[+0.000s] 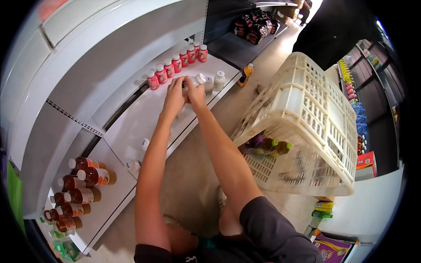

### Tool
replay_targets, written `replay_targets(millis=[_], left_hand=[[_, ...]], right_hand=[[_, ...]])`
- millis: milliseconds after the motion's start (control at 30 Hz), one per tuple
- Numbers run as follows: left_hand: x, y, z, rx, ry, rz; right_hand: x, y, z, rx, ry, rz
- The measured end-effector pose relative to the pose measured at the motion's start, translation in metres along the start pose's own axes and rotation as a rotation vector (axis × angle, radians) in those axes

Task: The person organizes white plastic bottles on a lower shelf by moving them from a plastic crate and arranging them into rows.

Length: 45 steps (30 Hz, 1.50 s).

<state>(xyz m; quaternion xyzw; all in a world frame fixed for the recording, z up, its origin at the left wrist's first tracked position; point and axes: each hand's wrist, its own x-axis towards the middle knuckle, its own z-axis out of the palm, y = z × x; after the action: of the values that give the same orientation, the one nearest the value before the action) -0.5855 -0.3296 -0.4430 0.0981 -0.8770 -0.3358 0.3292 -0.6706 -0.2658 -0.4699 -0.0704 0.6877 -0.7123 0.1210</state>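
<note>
Over the low white shelf [140,114], my left hand [176,94] and my right hand [195,91] are close together, fingers closed around a pale bottle with a white cap [201,79]. Its body is largely covered by my fingers. Just right of my hands stand two more pale white-capped bottles, one greyish [208,86] and one white [219,81]. Behind them runs a row of pink bottles [169,69] with white caps. Below my wrists, another pale bottle [181,113] is partly hidden. Nearer me on the shelf are two white-capped bottles [133,165], [144,143].
Several brown drink bottles [83,195] stand at the shelf's left end. A cream plastic crate [302,105] is on my right, with green-capped bottles [268,144] inside. An orange bottle [245,75] stands on the floor beyond the shelf. A dark-clothed person [337,30] is behind the crate.
</note>
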Motion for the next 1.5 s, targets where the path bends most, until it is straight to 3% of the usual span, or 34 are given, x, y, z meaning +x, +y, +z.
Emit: replay_targets(millis=[33,100,300,433,533,633,700,833,900,1067,1200,1333,1367,1500], left_hand=[[0.002,-0.003,0.002,0.033,-0.04,0.061],[-0.001,-0.005,0.004,0.071,-0.103,0.024],[-0.017,-0.011,0.012,0.34,-0.314,-0.159],[-0.02,-0.021,0.012,0.4,-0.385,-0.21],[-0.014,-0.021,0.013,0.398,-0.429,-0.284],[-0.017,-0.028,0.02,0.373,-0.455,-0.317],[-0.015,-0.027,0.025,0.371,-0.495,-0.369],[-0.023,-0.018,0.034,0.337,-0.537,-0.373],[-0.031,-0.012,0.038,0.457,-0.448,-0.251],[-0.041,-0.005,0.035,0.416,-0.394,-0.239],[-0.043,0.0,0.013,0.313,-0.299,-0.158],[-0.044,-0.003,-0.007,0.217,-0.251,-0.113],[-0.042,-0.004,-0.01,0.227,-0.26,-0.122],[-0.036,-0.005,-0.016,0.106,-0.214,-0.137]], right_hand=[[0.0,-0.001,0.001,0.004,-0.011,0.009],[-0.007,-0.003,0.002,-0.221,0.316,-0.01],[-0.001,-0.015,-0.003,-0.064,0.463,0.108],[0.012,-0.012,-0.019,-0.056,0.621,-0.095],[0.007,-0.022,-0.03,-0.011,0.722,-0.02],[0.018,0.015,-0.041,-0.024,0.778,0.002],[0.026,0.034,-0.048,-0.148,0.859,0.174],[0.045,0.065,-0.057,-0.25,0.913,0.21],[0.056,0.063,-0.061,-0.066,0.908,0.236],[0.116,0.069,-0.074,0.054,1.104,0.333],[0.169,0.091,-0.093,-0.04,1.247,0.165],[0.223,0.14,-0.122,-0.036,0.92,-0.141],[0.216,0.125,-0.121,-0.083,0.852,-0.027],[0.213,0.101,-0.121,-0.301,0.66,0.054]])
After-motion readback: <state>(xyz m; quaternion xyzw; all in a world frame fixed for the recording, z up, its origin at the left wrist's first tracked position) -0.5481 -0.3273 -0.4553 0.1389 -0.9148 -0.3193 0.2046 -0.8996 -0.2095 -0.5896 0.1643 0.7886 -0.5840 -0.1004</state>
